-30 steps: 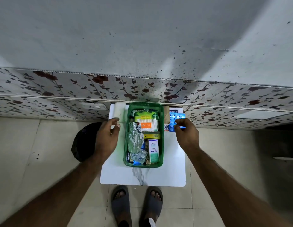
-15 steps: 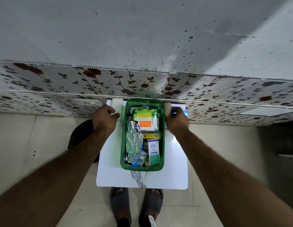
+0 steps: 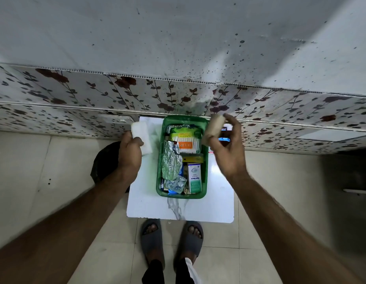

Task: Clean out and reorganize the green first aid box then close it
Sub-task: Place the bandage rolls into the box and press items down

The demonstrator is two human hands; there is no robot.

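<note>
The green first aid box [image 3: 160, 160] stands open on a small white table [image 3: 198, 210], packed with a cotton swab pack [image 3: 185, 140], a crumpled foil strip [image 3: 171, 162], blister packs [image 3: 176, 184] and a white-green Optibex carton [image 3: 194, 179]. My left hand [image 3: 129, 152], left of the box, grips a white roll [image 3: 140, 136]. My right hand [image 3: 227, 152], right of the box and raised above its rim, holds a beige roll [image 3: 214, 128] by the fingertips. A blue blister pack [image 3: 224, 138] on the table shows behind my right hand.
A wall panel with a floral pattern [image 3: 137, 95] runs right behind the table. A black round object [image 3: 105, 160] sits on the floor left of the table. My feet in grey slippers [image 3: 172, 238] stand at the table's near edge. Tiled floor surrounds it.
Both hands reached to the far end of the table beside the box and lifted up, the left with a white roll, the right with a beige roll.
</note>
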